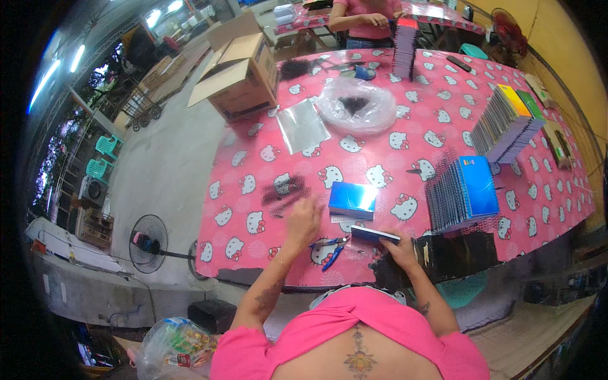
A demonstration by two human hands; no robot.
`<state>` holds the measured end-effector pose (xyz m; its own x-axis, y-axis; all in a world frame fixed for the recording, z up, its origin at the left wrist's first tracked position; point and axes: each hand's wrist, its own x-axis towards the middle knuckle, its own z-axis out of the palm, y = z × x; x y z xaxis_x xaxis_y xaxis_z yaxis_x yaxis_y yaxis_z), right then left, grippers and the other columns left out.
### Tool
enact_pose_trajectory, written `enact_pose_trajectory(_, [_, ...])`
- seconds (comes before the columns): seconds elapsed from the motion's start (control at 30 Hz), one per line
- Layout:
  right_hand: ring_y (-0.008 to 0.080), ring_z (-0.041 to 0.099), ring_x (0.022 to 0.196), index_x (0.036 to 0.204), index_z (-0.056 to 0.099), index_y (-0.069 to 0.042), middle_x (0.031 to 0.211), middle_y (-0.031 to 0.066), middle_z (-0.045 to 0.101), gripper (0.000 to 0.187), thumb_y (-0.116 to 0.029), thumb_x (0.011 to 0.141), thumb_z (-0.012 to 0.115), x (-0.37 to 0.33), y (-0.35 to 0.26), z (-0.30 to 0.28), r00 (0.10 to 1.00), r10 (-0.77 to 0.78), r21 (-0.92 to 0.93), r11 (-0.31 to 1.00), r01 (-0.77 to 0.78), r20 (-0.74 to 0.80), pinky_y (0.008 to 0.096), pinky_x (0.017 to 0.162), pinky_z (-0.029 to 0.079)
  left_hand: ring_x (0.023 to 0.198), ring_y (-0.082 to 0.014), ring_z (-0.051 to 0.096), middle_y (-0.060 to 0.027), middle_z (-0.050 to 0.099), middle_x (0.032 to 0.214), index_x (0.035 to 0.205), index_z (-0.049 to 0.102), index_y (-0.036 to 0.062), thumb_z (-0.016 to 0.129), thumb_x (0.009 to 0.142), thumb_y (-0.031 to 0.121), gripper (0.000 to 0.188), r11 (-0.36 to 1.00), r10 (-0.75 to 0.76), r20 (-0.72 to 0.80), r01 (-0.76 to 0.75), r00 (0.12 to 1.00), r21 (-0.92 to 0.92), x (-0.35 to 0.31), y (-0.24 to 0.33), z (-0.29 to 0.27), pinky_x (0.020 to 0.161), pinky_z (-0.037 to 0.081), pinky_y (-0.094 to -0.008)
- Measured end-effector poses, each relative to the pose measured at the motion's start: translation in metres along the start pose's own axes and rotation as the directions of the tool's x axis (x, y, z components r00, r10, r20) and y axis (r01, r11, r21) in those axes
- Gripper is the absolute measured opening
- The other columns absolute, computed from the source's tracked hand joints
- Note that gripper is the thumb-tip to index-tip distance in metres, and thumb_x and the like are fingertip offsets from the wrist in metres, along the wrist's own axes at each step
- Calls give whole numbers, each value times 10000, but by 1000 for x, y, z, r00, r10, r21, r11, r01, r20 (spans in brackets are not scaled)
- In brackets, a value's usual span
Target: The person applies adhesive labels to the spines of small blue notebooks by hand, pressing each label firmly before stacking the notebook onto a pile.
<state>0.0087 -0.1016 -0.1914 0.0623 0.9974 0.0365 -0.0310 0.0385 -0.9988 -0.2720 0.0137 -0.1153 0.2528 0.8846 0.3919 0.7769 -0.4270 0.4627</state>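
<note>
A thin dark-covered notebook (375,235) is gripped at its right end by my right hand (400,249), close to the table's near edge. My left hand (305,221) is over the table beside a loose heap of black spiral binding coils (283,194); its fingers are too blurred to show whether they hold anything. Between and beyond my hands lies a stack of blue-covered notebooks (352,199), with white pages showing at its near side. Blue-handled pliers (334,253) rest between my forearms, left of the held notebook.
Spiral-bound blue notebooks (461,195) stand stacked at right, with yellow ones (503,123) behind. Farther off are a clear plastic bag (356,104), clear sleeves (303,126) and an open carton (244,79). Another person (364,22) works across the table. A fan (149,244) stands at left.
</note>
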Motion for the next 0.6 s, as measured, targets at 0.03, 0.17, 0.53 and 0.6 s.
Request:
enact_pose_trajectory(0.03, [77,629,699,1135,711,-35,852,0,687,234,-13,903,695,0,0,0,1000,5,-6,1000,-5,2,233,588,493,883,-339,642,-150,637,931,1118,656,51,637,940,177,219,995,6,80,2,997,-101,-16,9,4,755,514,-437])
enact_pose_trajectory(0.17, [62,619,702,1130,714,-53,847,-9,686,229,-6,907,688,0,6,-2,1000,-6,-31,1000,6,-6,229,582,473,709,-281,658,-117,642,850,1101,674,71,660,936,184,201,937,4,192,63,981,-344,-37,60,-2,647,522,-403])
enact_pose_trajectory(0.53, [62,599,763,1118,699,-51,906,-20,680,217,-26,902,703,3,7,-1,999,-37,-55,998,36,-21,237,661,481,666,-263,636,-126,651,809,1006,726,60,695,908,167,149,937,-17,127,60,992,-344,-43,58,3,621,510,-381])
enact_pose_trajectory(0.6, [63,597,781,1097,700,-52,916,-21,675,198,-31,901,708,2,-1,1,1000,14,-34,999,-14,-8,236,673,481,681,-274,642,-127,653,806,992,726,50,690,913,163,143,918,-65,92,95,994,-384,-45,51,11,631,513,-388])
